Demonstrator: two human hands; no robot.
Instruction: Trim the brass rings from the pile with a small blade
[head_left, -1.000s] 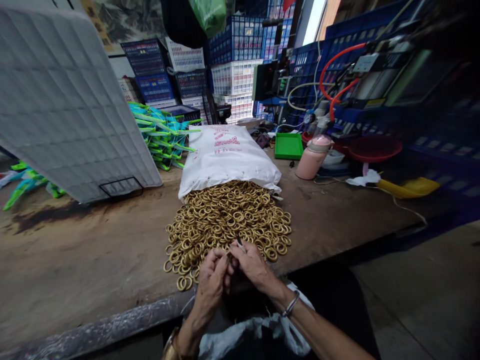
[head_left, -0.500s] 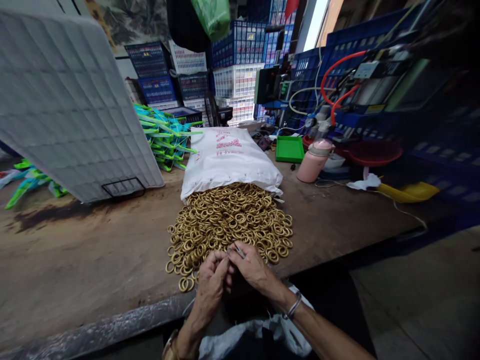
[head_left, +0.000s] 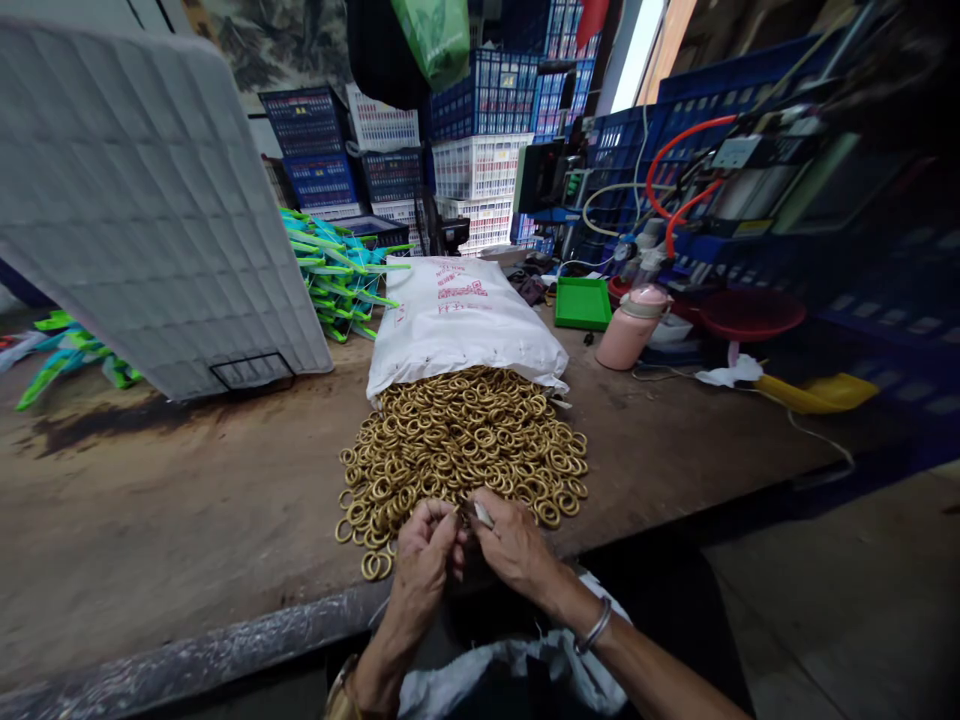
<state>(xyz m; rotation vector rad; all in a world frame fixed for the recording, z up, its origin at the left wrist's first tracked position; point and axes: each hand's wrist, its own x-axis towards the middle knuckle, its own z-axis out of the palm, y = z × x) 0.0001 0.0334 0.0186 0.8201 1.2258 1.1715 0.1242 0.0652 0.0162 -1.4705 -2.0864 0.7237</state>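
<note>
Gold-coloured rings (head_left: 465,435) lie heaped between the mouth of a white sack (head_left: 469,330) and the near edge of the worktop (head_left: 225,500). At that edge, the left hand (head_left: 424,552) has its fingers pinched together; what they grip is too small to tell. Just beside it, the right hand (head_left: 514,545) has its fingers closed around a small pale tool (head_left: 484,515).

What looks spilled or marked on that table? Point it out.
A dark stain marks the table near the grey panel, unlike the paler wood around it. Loose rings spread out at the white sack, perhaps deliberately.
</note>
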